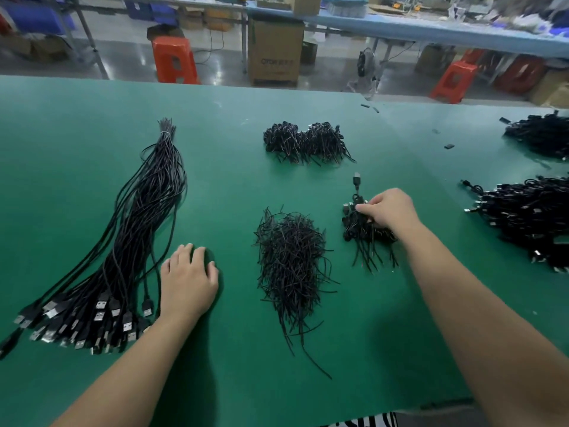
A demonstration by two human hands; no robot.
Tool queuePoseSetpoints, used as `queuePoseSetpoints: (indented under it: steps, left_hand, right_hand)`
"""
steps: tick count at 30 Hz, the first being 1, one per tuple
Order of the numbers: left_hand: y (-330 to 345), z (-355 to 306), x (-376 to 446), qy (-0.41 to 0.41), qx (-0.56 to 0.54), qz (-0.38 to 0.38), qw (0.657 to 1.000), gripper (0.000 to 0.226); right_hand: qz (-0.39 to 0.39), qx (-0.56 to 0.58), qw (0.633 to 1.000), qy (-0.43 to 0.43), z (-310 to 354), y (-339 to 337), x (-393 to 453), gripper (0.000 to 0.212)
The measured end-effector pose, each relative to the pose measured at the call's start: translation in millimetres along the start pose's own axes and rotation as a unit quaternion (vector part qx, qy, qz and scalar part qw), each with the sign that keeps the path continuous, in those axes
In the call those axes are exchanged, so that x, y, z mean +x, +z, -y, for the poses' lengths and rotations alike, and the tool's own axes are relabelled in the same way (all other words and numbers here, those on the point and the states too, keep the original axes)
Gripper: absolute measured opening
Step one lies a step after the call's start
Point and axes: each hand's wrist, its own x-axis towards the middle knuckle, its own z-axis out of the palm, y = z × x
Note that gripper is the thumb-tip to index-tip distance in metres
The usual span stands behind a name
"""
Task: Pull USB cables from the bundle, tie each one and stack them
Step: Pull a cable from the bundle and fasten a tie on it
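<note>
Cables in a long black bundle lie on the green table, bound at the far end and fanning out into USB plugs at the near end. Just right of those plugs the left hand lies palm down on the table, fingers gently bent, gripping nothing and apart from the bundle. Right of the bundle, past a loose heap of twist ties, the right hand rests on a small stack of tied cables, its fingertips curled onto the top one; it seems to pinch it, though the grip is partly hidden. Farther from the bundle's bound end sits another pile of tied cables.
</note>
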Motion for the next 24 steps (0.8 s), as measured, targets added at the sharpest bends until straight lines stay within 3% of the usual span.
queuePoseSetpoints:
  steps: [4, 8, 24]
  left_hand:
    - [-0.4, -1.8, -0.5, -0.006, 0.003, 0.002, 1.0, 0.04]
    - [-1.1, -2.4, 0.5, -0.015, -0.004, 0.005, 1.0, 0.041]
    - [-0.5, -3.1, 0.0, -0.021, -0.01, -0.003, 1.0, 0.039]
  right_hand:
    - [-0.002, -0.094, 0.992, 0.08, -29.1, -8.2, 39.7, 0.044]
    - [-0.019, -0.106, 0.988, 0.112, -41.3, 3.2, 59.3, 0.048]
    - [-0.035, -0.178, 0.979, 0.094, -41.7, 31.8, 61.9, 0.042]
